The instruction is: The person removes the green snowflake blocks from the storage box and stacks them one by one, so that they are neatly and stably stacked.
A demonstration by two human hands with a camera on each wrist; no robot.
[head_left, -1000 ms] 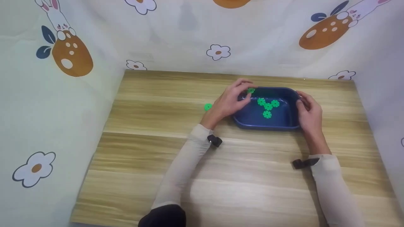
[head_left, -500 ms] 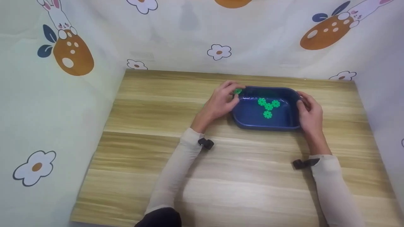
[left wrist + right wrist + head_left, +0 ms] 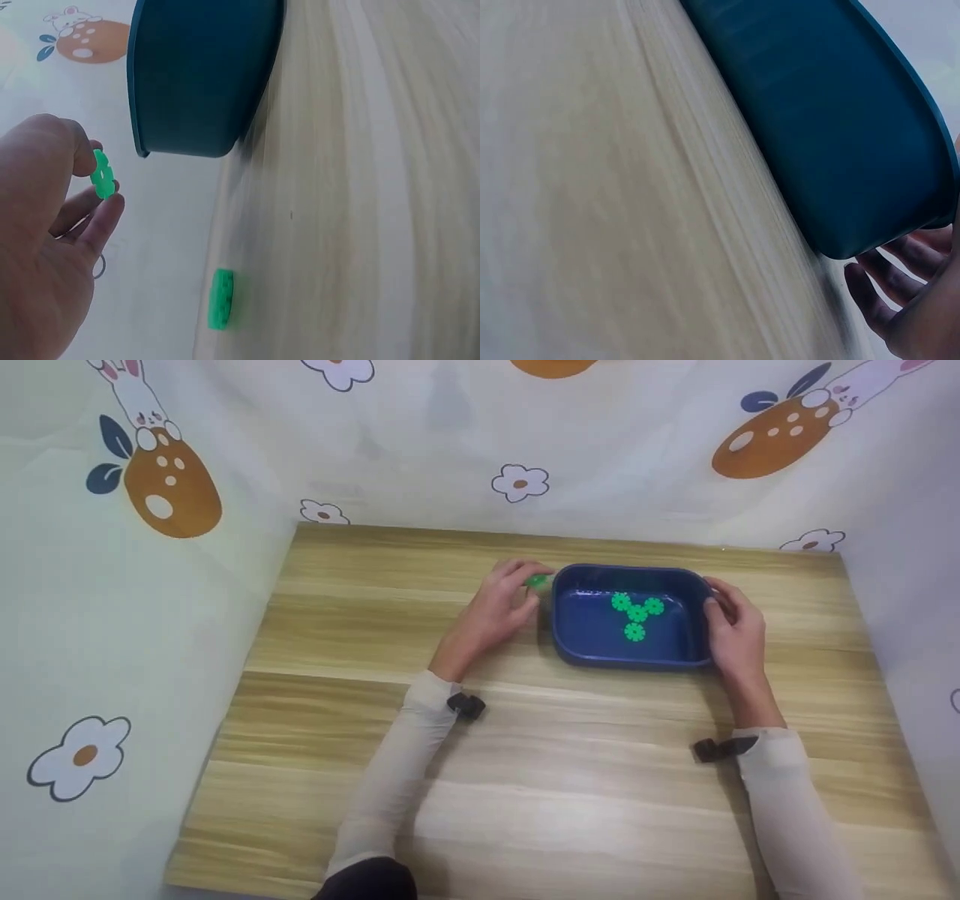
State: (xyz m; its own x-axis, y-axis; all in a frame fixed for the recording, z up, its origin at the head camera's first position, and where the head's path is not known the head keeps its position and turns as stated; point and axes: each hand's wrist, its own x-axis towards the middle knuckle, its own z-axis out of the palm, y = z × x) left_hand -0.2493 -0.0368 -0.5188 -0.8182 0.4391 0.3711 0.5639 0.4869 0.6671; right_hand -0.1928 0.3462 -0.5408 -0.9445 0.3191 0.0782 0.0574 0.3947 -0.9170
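My left hand (image 3: 487, 611) pinches a green notched plastic disc (image 3: 103, 175) between thumb and fingertips, just left of a dark blue rectangular tub (image 3: 589, 637). The tub stands upright on the wooden table. Around its right end my right hand (image 3: 739, 631) grips the wall, thumb over the rim; in the right wrist view the fingers (image 3: 904, 270) curl at the tub's lower corner. Several matching green discs (image 3: 636, 613) lie together on the tub's floor. Another green disc (image 3: 220, 300) rests on the table in the left wrist view, hidden behind my left hand in the head view.
Wood-grain table (image 3: 315, 780) surface extends to the left and front of the tub. White patterned fabric (image 3: 420, 442) hangs behind the table and along both sides. Each wrist carries a small black camera, such as the left one (image 3: 466, 706).
My left hand has moved left with the pinched disc, from over the tub's left end to outside its rim. The loose table disc became covered by that hand. My right hand stays put.
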